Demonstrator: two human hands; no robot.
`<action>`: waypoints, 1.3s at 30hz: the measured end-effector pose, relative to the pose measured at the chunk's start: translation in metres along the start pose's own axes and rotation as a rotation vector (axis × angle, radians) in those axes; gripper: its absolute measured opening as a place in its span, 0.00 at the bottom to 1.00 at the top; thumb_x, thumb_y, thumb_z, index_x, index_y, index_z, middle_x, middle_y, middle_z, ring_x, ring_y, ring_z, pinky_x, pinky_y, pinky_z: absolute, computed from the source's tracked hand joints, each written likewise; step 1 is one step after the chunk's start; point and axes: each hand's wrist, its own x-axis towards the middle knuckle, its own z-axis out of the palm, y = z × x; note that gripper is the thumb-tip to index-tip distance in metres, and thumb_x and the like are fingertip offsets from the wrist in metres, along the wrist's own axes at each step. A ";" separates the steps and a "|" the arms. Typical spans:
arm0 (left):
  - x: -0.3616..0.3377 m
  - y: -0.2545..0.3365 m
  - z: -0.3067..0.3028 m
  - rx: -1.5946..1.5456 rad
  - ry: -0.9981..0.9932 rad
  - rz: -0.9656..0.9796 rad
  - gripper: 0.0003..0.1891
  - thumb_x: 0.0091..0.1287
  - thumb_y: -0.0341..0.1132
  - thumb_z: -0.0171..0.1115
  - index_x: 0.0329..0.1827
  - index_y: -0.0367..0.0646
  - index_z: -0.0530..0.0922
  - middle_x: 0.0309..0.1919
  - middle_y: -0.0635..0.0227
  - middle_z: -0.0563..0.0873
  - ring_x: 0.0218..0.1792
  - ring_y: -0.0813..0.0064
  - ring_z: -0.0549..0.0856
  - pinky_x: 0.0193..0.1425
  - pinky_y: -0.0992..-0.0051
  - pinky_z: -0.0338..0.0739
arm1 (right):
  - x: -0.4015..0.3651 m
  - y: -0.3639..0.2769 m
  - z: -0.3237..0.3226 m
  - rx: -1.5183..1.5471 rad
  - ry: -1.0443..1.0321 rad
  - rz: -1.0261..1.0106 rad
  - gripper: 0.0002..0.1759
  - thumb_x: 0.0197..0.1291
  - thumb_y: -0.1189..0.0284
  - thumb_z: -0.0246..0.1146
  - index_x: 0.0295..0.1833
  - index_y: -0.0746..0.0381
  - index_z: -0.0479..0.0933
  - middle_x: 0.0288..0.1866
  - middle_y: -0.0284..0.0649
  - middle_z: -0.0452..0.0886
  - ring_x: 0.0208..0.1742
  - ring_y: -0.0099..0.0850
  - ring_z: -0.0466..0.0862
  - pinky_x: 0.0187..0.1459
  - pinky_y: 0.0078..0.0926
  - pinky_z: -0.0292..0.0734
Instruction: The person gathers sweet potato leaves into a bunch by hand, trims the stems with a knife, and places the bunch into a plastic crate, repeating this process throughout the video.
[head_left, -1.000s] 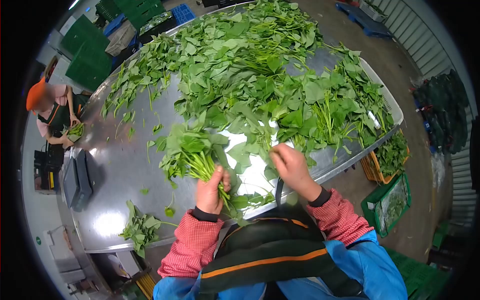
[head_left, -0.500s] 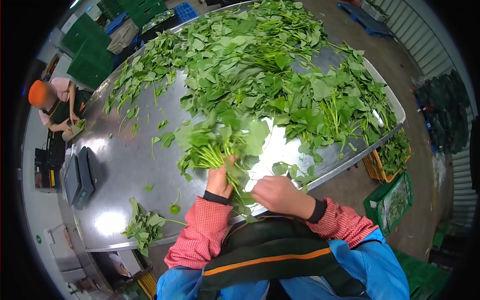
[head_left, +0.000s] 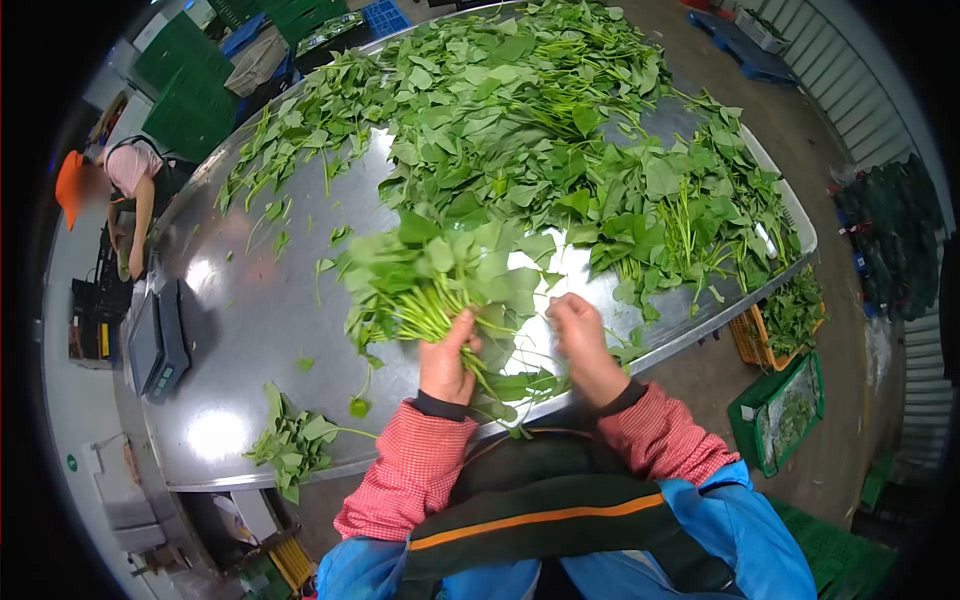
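My left hand [head_left: 448, 362] is wrapped round the stems of a bunch of leafy greens [head_left: 425, 285], held above the metal table [head_left: 240, 340]. The leaves fan out to the upper left, and some stems hang below the fist. To the right, apart from the bunch, my right hand [head_left: 582, 340] has its fingers pinched together; what lies between them, if anything, is too small to tell. A large heap of greens [head_left: 500, 130] covers the far part of the table.
A digital scale [head_left: 160, 340] stands at the left edge, near a small pile of greens [head_left: 295, 440]. Beyond it a person in an orange cap [head_left: 135, 175] bends down. An orange crate [head_left: 765, 335] and a green crate [head_left: 785, 415] sit on the floor at right.
My right hand has moved up and away from the bunch, which my left hand still holds. The other person has leaned lower, with arms reaching down beside the table.
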 end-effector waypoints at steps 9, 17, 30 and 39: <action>-0.007 -0.016 -0.012 0.010 -0.117 -0.171 0.10 0.63 0.26 0.63 0.46 0.40 0.76 0.33 0.73 0.79 0.26 0.83 0.74 0.26 0.83 0.70 | -0.017 0.001 0.022 -0.598 -0.416 -0.257 0.21 0.65 0.57 0.59 0.33 0.67 0.77 0.18 0.28 0.70 0.22 0.19 0.68 0.24 0.23 0.64; 0.004 0.007 -0.064 0.118 0.210 -0.136 0.08 0.67 0.32 0.62 0.37 0.47 0.70 0.24 0.74 0.74 0.19 0.84 0.71 0.21 0.82 0.67 | -0.005 -0.015 -0.039 -1.143 -0.359 -0.391 0.16 0.60 0.57 0.59 0.41 0.58 0.79 0.29 0.46 0.82 0.34 0.47 0.82 0.35 0.43 0.75; 0.003 -0.034 0.036 0.086 -0.020 -0.255 0.08 0.65 0.28 0.62 0.40 0.46 0.70 0.28 0.71 0.77 0.23 0.83 0.72 0.24 0.82 0.67 | 0.107 -0.037 -0.144 -1.251 0.169 -0.669 0.17 0.61 0.58 0.57 0.36 0.63 0.72 0.25 0.44 0.79 0.22 0.37 0.79 0.26 0.35 0.75; 0.024 -0.046 0.064 0.003 0.060 -0.293 0.07 0.66 0.30 0.61 0.38 0.49 0.70 0.27 0.73 0.76 0.21 0.84 0.72 0.23 0.81 0.68 | 0.093 -0.057 -0.169 -0.290 -0.226 -0.101 0.14 0.72 0.62 0.49 0.39 0.61 0.70 0.20 0.33 0.69 0.17 0.20 0.65 0.20 0.17 0.60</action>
